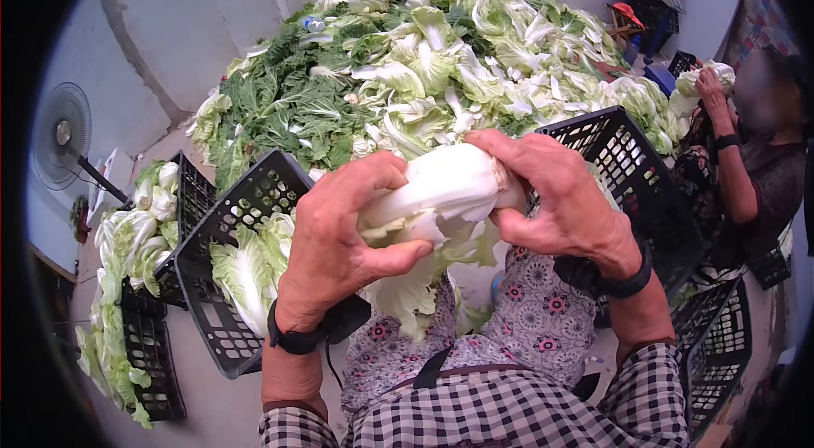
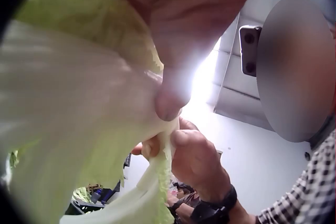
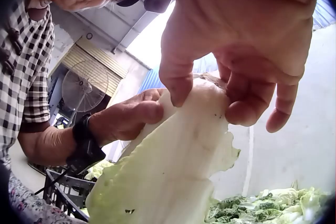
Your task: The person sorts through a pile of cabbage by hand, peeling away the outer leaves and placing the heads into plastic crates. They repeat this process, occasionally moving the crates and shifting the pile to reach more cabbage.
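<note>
Both hands hold a napa cabbage (image 1: 449, 189) in front of the lap, its white stem end toward the right. The left hand (image 1: 335, 228) grips the leafy side, thumb below and fingers over the top. At the stem end, the right hand (image 1: 564, 194) pinches the base between thumb and fingers; the right wrist view shows the thumb (image 3: 178, 85) pressed near the cut base. A loosened outer leaf (image 3: 157, 166) hangs down from the head there. In the left wrist view the cabbage's pale leaf (image 2: 79, 92) fills the left side, under the left thumb (image 2: 172, 98).
A large heap of cabbage leaves (image 1: 424, 66) lies against the wall. Black crates stand left (image 1: 195, 278) and right (image 1: 653, 194) of the lap, the left one holding cabbage. Another person (image 1: 755, 143) works at the right. A fan (image 1: 61, 134) stands far left.
</note>
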{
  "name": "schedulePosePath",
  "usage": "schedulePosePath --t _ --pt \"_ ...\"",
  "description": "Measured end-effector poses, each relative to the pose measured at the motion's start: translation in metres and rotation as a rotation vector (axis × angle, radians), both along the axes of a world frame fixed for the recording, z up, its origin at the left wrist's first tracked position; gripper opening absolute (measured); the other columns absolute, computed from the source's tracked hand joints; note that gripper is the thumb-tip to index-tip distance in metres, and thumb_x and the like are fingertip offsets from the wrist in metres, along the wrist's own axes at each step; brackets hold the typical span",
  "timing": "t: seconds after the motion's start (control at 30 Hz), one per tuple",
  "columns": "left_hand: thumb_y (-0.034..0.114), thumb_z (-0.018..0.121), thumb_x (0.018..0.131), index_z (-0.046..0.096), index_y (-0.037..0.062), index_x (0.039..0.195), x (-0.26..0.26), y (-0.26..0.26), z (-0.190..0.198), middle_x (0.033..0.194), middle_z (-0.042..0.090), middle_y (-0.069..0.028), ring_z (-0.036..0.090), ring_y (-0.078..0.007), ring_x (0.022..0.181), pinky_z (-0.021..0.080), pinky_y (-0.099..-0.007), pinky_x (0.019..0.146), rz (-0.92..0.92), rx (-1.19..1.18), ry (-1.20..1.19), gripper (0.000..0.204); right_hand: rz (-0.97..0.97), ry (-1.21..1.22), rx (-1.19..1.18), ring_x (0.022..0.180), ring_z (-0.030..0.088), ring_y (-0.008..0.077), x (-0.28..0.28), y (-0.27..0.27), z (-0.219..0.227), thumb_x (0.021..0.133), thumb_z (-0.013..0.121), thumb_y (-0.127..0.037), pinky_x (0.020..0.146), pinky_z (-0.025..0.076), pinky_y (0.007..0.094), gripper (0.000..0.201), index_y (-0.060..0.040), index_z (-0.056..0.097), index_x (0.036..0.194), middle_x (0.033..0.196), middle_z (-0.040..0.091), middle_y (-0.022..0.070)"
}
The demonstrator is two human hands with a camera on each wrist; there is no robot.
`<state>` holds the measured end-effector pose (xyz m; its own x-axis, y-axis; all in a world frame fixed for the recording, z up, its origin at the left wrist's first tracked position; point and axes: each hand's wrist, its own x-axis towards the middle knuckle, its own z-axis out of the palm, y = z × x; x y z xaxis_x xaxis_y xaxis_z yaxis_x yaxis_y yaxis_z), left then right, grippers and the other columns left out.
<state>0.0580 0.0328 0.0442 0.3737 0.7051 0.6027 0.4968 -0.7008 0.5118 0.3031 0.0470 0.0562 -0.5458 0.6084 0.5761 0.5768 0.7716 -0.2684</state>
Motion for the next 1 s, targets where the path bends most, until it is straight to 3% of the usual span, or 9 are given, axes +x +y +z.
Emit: schedulePosePath --t 0.07,0.2,0.3,0.43,0.53,0.63,0.77,0.9,1.0 --pt "0.021 0.084 0.050 0.052 0.0051 0.112 0.005 0.000 -0.006 0.112 0.059 -0.0146 0.059 -0.0328 0.098 0.044 -0.0420 0.091 -0.010 -0.077 -0.022 0.071 0.013 0.021 -0.016 0.070 0.057 0.0250 -0.001 0.001 -0.002 0.059 0.064 -0.010 0.066 0.047 0.0342 0.066 -0.0028 0.053 0.124 0.080 0.060 0.0124" --pt "0.031 0.083 0.052 0.044 0.0054 0.128 0.017 0.014 -0.035 0.128 0.046 -0.0202 0.050 -0.0364 0.112 0.040 -0.0423 0.096 0.057 0.038 0.106 0.089 0.000 0.006 -0.077 0.068 0.056 0.0254 -0.008 0.001 -0.016 0.060 0.064 -0.013 0.065 0.047 0.0350 0.063 -0.0039 0.055 0.122 0.078 0.060 0.0113" --pt "0.033 0.083 0.054 0.044 0.0036 0.128 0.015 0.021 -0.032 0.125 0.050 -0.0211 0.052 -0.0362 0.111 0.041 -0.0409 0.096 -0.063 0.031 0.117 0.088 -0.007 0.040 -0.091 0.067 0.056 0.0249 -0.004 0.004 -0.016 0.060 0.065 -0.013 0.065 0.047 0.0353 0.064 -0.0052 0.055 0.122 0.077 0.059 0.0107" --pt "0.036 0.084 0.056 0.045 0.0013 0.126 0.021 0.027 -0.032 0.119 0.056 -0.0191 0.057 -0.0308 0.107 0.045 -0.0368 0.093 -0.089 -0.273 -0.091 0.087 -0.059 0.121 -0.248 0.077 0.060 0.0247 -0.003 0.003 -0.014 0.064 0.068 -0.013 0.071 0.049 0.0332 0.061 -0.0049 0.054 0.123 0.089 0.063 0.0126" --pt "0.037 0.086 0.058 0.043 0.0017 0.128 0.025 0.032 -0.028 0.118 0.057 -0.0153 0.058 -0.0229 0.106 0.047 -0.0335 0.090 -0.034 -0.337 -0.228 0.089 -0.097 0.303 -0.003 0.081 0.061 0.0262 -0.011 0.003 -0.022 0.067 0.072 -0.010 0.074 0.050 0.0333 0.058 -0.0022 0.053 0.122 0.098 0.063 0.0145" --pt "0.036 0.086 0.059 0.040 0.0022 0.130 0.030 0.033 -0.025 0.117 0.056 -0.0123 0.057 -0.0212 0.106 0.047 -0.0333 0.090 -0.052 -0.377 -0.613 0.091 -0.137 0.168 0.428 0.089 0.060 0.0318 -0.004 -0.004 -0.016 0.070 0.074 -0.014 0.076 0.050 0.0398 0.055 -0.0016 0.052 0.118 0.105 0.060 0.0174" --pt "0.045 0.084 0.063 0.036 0.0029 0.132 0.043 0.026 -0.019 0.119 0.054 -0.0117 0.054 -0.0212 0.109 0.044 -0.0324 0.094 -0.139 -0.416 -0.718 0.094 -0.022 0.272 -0.072 0.088 0.060 0.0254 -0.025 -0.017 -0.025 0.065 0.081 -0.014 0.072 0.051 0.0351 0.067 -0.0020 0.046 0.122 0.104 0.057 0.0146" --pt "0.050 0.079 0.068 0.030 0.0033 0.132 0.054 0.020 -0.024 0.121 0.053 -0.0158 0.054 -0.0214 0.110 0.043 -0.0341 0.095 -0.240 -0.543 -0.850 0.093 -0.088 0.345 0.048 0.082 0.061 0.0238 -0.020 -0.007 -0.027 0.066 0.078 -0.009 0.072 0.052 0.0328 0.068 -0.0047 0.045 0.125 0.099 0.055 0.0132" --pt "0.039 0.078 0.072 0.029 0.0035 0.131 0.052 0.021 -0.029 0.119 0.054 -0.0162 0.055 -0.0211 0.108 0.044 -0.0348 0.093 -0.199 -0.554 -0.857 0.084 -0.033 0.355 -0.062 0.086 0.062 0.0292 -0.013 -0.008 -0.030 0.074 0.060 -0.002 0.075 0.052 0.0351 0.057 -0.0040 0.042 0.128 0.103 0.057 0.0185"
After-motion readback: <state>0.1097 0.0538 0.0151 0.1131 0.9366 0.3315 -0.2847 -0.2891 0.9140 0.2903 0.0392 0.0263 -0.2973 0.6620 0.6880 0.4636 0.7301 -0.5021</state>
